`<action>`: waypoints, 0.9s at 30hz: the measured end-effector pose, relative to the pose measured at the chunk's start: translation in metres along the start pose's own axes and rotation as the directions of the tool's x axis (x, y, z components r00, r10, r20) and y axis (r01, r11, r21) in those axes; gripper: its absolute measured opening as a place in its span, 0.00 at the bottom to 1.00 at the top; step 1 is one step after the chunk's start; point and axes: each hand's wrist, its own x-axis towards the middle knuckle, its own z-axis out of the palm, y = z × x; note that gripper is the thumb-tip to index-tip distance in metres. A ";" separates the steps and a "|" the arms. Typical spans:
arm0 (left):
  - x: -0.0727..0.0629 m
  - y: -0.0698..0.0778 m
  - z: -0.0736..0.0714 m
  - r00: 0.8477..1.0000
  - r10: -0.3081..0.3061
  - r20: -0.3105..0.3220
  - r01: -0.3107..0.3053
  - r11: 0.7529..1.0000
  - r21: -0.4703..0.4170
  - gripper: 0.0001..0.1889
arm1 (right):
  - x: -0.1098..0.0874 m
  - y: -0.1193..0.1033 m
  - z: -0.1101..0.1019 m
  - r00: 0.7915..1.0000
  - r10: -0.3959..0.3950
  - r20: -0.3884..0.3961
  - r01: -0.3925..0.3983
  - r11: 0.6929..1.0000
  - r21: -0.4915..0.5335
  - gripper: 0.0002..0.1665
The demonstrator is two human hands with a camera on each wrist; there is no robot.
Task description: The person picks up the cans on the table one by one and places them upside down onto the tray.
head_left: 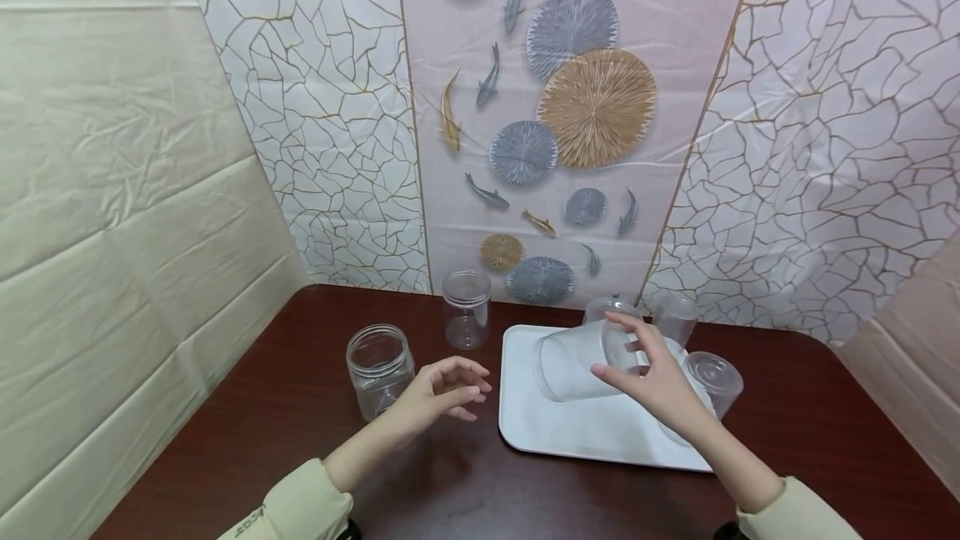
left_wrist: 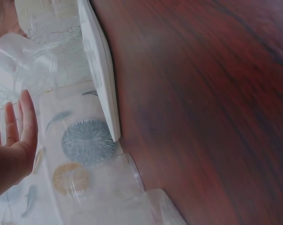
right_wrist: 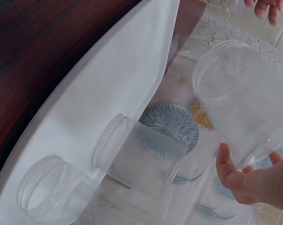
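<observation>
Fingers (head_left: 633, 327) of the right hand (head_left: 662, 386) gripped a clear jar (head_left: 572, 365) at its base, mouth leftward, above the white tray (head_left: 540, 432) in the head view; the left hand (head_left: 437, 390), fingers loosely parted, held nothing. The left wrist view showed those fingers apart from the jar. From the right wrist view, the jar was judged light, stiff, slippery; best held round the base.

At least six jars (head_left: 573, 363), one tray (head_left: 540, 432), one table (head_left: 450, 494), two hands (head_left: 437, 392) (head_left: 660, 382)
</observation>
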 end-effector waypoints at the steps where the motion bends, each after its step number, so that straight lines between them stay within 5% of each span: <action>1: -0.001 0.000 0.000 1.000 0.005 0.003 -0.005 1.000 0.007 0.18 | 0.000 0.001 0.000 1.000 -0.003 -0.006 0.003 1.000 -0.012 0.38; 27: -0.026 -0.004 -0.006 0.999 0.035 0.021 -0.036 0.999 0.029 0.17 | 0.003 0.022 -0.001 0.987 -0.131 -0.096 0.107 0.969 -0.223 0.36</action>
